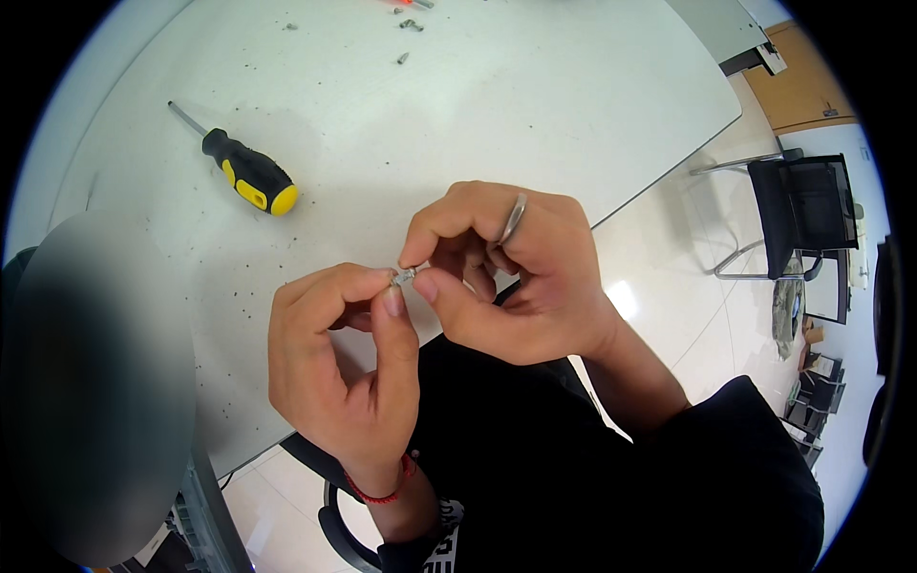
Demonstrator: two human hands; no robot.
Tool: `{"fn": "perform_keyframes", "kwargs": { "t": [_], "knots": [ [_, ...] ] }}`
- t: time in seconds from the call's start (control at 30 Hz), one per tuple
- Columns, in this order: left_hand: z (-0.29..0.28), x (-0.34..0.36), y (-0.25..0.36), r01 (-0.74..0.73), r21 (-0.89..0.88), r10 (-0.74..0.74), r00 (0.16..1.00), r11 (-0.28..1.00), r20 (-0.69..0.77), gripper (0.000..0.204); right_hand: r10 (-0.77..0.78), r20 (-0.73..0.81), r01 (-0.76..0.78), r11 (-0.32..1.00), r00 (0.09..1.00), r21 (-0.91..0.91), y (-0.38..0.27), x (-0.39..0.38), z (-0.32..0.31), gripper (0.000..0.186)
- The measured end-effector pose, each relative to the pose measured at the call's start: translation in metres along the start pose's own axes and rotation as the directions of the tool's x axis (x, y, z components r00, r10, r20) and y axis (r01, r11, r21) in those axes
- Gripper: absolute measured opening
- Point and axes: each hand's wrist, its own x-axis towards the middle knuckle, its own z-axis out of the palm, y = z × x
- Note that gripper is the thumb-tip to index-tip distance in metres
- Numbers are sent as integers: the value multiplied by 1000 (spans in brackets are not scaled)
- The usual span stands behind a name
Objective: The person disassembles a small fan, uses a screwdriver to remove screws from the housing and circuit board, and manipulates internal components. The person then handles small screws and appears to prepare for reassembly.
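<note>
A small silvery metal piece (404,277) is held between both hands above the near part of the white table. My left hand (344,358) pinches its left end between thumb and forefinger. The thumb and forefinger of my right hand (521,277), which wears a ring, close on its right end. Its exact kind is too small to make out, and the fingertips cover part of it. Beyond my left hand lies a black and yellow screwdriver (250,172), its shaft pointing to the far left. It touches neither hand.
Several small grey metal bits (411,26) lie at the far side of the white table (478,115), and dark specks are scattered over it. A large blurred dark shape (95,392) blocks the left. A black chair (802,215) stands on the tiled floor at the right.
</note>
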Motion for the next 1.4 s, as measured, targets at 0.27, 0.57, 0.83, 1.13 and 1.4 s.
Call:
{"fn": "perform_keyframes", "kwargs": {
  "t": [0.27,0.57,0.83,1.13,1.4],
  "knots": [
    [1,-1,2,42,-1,-42,999,999,-1,20,-77,30,78,996,997,-39,2,0,-4,19],
    [1,-1,2,37,-5,-37,999,999,-4,19,-111,-1,111,993,994,-36,4,0,-2,22],
    [0,-1,0,10,-18,-10,1000,1000,-6,18,-139,5,140,988,990,-62,4,0,-1,22],
    [-3,0,3,12,28,-12,1000,1000,18,19,-224,-24,220,970,974,-107,5,4,3,18],
    [0,1,2,-52,85,48,998,995,52,24,-197,13,198,973,980,-121,7,2,0,13]
  ]
}}
